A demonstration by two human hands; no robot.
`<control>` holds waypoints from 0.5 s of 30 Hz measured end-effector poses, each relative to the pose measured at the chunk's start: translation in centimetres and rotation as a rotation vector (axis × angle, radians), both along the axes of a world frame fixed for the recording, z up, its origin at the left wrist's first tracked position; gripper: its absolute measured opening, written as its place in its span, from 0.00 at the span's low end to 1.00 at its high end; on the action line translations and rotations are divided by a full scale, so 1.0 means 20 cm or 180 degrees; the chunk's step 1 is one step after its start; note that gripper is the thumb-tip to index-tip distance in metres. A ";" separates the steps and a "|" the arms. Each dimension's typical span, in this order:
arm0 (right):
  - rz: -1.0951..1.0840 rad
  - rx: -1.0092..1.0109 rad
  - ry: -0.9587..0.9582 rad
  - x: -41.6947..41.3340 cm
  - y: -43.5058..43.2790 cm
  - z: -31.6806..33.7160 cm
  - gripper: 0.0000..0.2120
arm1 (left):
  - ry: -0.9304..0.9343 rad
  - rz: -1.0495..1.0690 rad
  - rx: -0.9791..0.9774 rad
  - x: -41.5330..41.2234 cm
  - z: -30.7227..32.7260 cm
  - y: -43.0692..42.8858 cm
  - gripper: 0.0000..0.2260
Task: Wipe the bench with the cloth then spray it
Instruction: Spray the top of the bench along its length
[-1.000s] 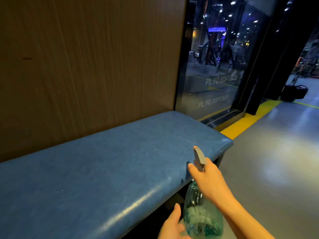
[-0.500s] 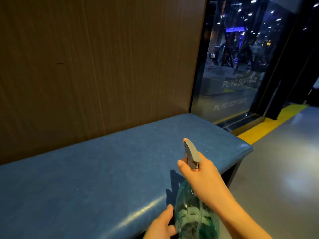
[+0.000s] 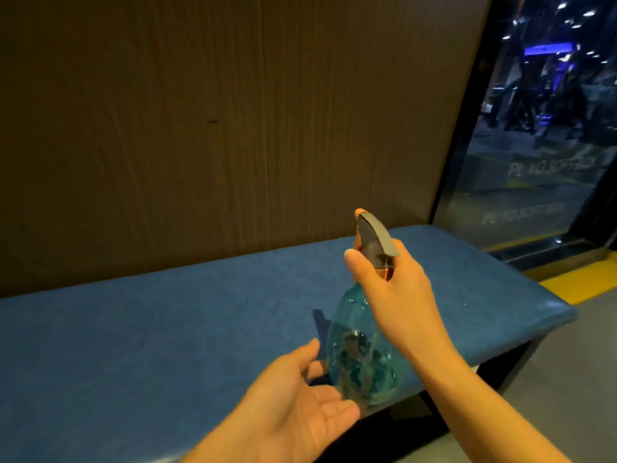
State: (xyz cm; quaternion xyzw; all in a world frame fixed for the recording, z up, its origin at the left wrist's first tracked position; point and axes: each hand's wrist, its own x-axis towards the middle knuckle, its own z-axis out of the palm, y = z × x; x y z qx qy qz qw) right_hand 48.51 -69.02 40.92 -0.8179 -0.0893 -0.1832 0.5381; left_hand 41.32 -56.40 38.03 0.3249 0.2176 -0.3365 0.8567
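Note:
A blue padded bench (image 3: 167, 329) runs along a brown wooden wall. My right hand (image 3: 390, 289) grips the neck and grey trigger head of a clear teal spray bottle (image 3: 360, 355), held upright above the bench's front edge, nozzle pointing toward the wall. My left hand (image 3: 293, 406) is open, palm up, beside and just below the bottle's base; whether it touches the bottle is unclear. No cloth is in view.
The brown wooden wall (image 3: 233, 128) stands close behind the bench. A dark glass panel (image 3: 541, 145) with white lettering is at the right. A yellow floor strip (image 3: 577, 282) and grey floor (image 3: 567, 379) lie past the bench's right end.
The view has moved left and nearer the bench. My right hand has raised the bottle over the bench top, and my left hand has come up, open, by the bottle's base.

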 end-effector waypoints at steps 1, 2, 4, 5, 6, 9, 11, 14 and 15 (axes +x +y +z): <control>0.0077 0.0027 0.0036 0.01 0.03 0.01 0.08 | -0.0019 0.0227 0.0057 0.01 0.01 0.02 0.23; 0.0174 0.0071 0.0088 0.02 0.06 0.01 0.08 | -0.0112 0.0354 0.0023 0.01 0.02 0.04 0.22; 0.0390 0.0215 0.0212 0.03 0.12 0.01 0.10 | -0.0119 0.0555 0.0077 0.00 0.03 0.10 0.23; 0.0513 0.0317 0.0269 0.03 0.16 0.02 0.10 | -0.0128 0.0588 0.0129 0.00 0.04 0.14 0.23; 0.0632 0.0403 0.0304 0.03 0.20 0.02 0.10 | -0.0094 0.0647 0.0239 0.00 0.04 0.17 0.23; 0.0958 0.0350 0.0321 0.02 0.32 0.05 0.09 | -0.0118 0.0845 0.0563 -0.02 0.05 0.29 0.21; 0.1163 0.0262 0.0348 0.03 0.42 0.08 0.09 | -0.0105 0.1045 0.0783 -0.04 0.05 0.37 0.23; 0.1446 0.0158 0.0361 0.00 0.59 0.12 0.08 | -0.0161 0.1363 0.0897 -0.09 0.04 0.52 0.27; 0.1524 0.0148 0.0333 -0.01 0.65 0.13 0.08 | -0.0214 0.1446 0.0917 -0.11 0.04 0.56 0.27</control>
